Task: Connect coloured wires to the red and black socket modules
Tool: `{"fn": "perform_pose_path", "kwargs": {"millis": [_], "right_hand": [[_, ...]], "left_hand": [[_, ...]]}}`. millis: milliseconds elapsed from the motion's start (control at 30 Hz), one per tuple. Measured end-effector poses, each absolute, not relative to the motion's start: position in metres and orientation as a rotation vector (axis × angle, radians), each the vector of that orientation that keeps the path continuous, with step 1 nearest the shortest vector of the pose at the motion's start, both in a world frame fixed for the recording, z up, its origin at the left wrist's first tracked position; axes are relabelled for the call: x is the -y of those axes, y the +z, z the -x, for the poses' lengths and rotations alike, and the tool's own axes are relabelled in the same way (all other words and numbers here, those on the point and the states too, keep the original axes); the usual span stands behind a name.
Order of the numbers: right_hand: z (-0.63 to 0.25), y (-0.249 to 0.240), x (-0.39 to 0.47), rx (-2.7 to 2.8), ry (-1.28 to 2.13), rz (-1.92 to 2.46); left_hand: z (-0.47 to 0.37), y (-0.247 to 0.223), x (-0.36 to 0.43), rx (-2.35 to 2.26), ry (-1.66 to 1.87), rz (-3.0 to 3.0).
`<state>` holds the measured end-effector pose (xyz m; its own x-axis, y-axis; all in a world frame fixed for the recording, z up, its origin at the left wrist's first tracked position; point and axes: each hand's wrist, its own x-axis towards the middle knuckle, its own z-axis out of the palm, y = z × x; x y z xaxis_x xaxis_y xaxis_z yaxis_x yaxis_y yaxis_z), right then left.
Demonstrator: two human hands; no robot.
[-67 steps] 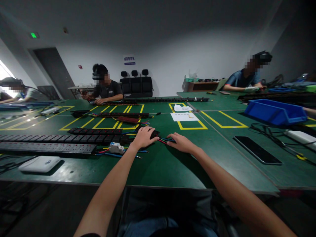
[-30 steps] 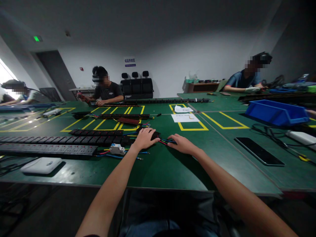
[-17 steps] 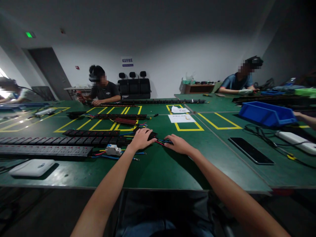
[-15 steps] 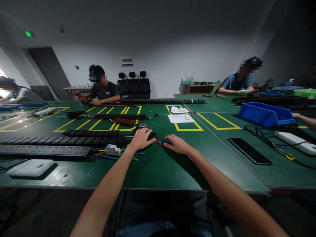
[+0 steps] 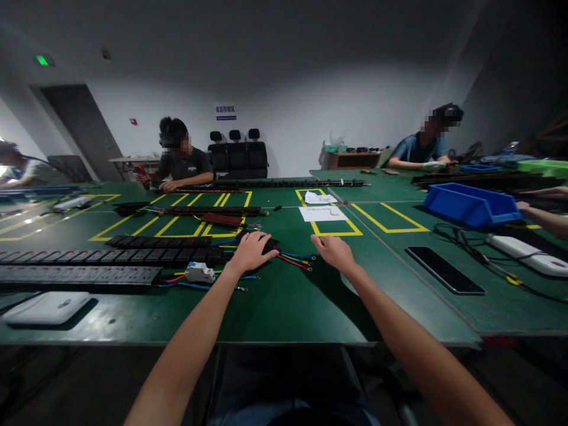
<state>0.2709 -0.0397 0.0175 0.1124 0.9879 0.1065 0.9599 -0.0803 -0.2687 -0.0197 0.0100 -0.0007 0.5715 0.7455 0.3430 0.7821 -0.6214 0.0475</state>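
Observation:
My left hand (image 5: pixel 252 251) is closed over a black part (image 5: pixel 271 243) at the end of a long black strip, its thumb along the near side. Red, green and blue wires (image 5: pixel 295 261) with ring lugs stick out to the right of that part. Just right of the lugs, my right hand (image 5: pixel 332 251) hovers with its fingers curled together, touching no wire; nothing shows in it. Left of my left hand lie long socket strips (image 5: pixel 80 276) and a white breaker (image 5: pixel 199 272) with red and blue leads.
A black phone (image 5: pixel 445 270), cables, a white power strip (image 5: pixel 528 254) and a blue bin (image 5: pixel 471 204) are at the right. Papers (image 5: pixel 323 213) lie ahead. A white box (image 5: pixel 48 308) sits near left. Persons work across the table; another arm (image 5: pixel 544 219) reaches in at right.
My right hand has let go of the wires and moved right, leaving their lugs exposed. My left hand stays on the black part. The whole view has shifted slightly.

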Motion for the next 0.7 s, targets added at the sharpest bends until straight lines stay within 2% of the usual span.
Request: {"fn": "perform_pose_path", "kwargs": {"millis": [233,700], "right_hand": [[-0.258,0.012,0.042,2.045,0.295,2.177],[-0.256,0.016,0.044,1.978,0.326,2.148]], "left_hand": [[0.02,0.0,-0.009,1.31,-0.507,2.686],[0.02,-0.001,-0.009,1.293,-0.53,2.689]]}}
